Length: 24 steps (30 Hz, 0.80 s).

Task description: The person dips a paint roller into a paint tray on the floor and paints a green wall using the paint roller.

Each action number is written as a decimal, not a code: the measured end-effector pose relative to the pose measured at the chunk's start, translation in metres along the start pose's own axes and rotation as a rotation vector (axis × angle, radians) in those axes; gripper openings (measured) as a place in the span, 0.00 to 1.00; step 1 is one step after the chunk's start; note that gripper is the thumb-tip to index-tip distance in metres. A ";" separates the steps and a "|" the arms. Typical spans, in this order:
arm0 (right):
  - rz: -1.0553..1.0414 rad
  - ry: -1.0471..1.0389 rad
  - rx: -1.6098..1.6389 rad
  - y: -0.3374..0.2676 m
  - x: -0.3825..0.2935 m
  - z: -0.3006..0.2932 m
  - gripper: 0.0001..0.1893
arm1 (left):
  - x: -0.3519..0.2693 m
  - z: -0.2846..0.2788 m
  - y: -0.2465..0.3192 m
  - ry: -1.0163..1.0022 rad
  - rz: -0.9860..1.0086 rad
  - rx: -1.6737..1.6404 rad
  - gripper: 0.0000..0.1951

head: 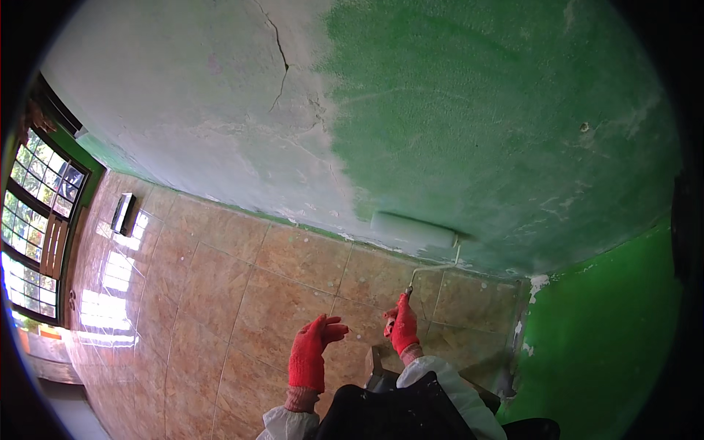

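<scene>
My right hand point(402, 327), in a red work glove, grips the handle of a paint roller point(413, 229). The roller's pale sleeve lies against the low part of the wall point(440, 137), just above the floor, with its bent wire frame running down to my hand. That wall is green on the right and whitish on the left, with a crack in the whitish part. Held to the left of the roller handle, my left hand point(316, 352), also in a red glove, is empty with its fingers apart.
A tray-like object point(123, 213) rests on the tiled floor point(209, 286) at the far left, near barred windows point(41, 181). A bright green wall point(594, 330) meets the painted wall at the right. Below my right hand is a brown wooden piece point(373, 366).
</scene>
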State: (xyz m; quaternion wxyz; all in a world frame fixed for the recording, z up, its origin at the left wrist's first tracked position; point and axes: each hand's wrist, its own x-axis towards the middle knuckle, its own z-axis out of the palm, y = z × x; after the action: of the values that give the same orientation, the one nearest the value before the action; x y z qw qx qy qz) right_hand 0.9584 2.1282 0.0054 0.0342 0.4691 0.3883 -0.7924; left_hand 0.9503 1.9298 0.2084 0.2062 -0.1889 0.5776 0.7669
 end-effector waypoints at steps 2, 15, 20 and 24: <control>-0.095 -0.016 -0.028 -0.016 -0.020 0.013 0.28 | 0.002 0.002 -0.002 -0.019 -0.004 0.001 0.24; -0.373 -0.163 -0.184 -0.118 -0.063 0.067 0.28 | 0.014 0.024 -0.011 -0.043 -0.053 -0.006 0.24; -0.065 -0.042 -0.191 -0.032 -0.025 0.028 0.34 | 0.014 0.010 -0.012 -0.012 -0.028 -0.009 0.24; 0.124 0.015 -0.127 0.013 0.027 0.001 0.36 | 0.014 0.000 -0.009 0.063 -0.037 0.052 0.24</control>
State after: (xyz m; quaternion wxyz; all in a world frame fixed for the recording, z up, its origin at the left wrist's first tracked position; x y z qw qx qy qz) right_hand 0.9475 2.1270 -0.0227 0.1100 0.4950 0.4082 -0.7591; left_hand 0.9431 1.9332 0.1938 0.2067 -0.2183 0.6001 0.7413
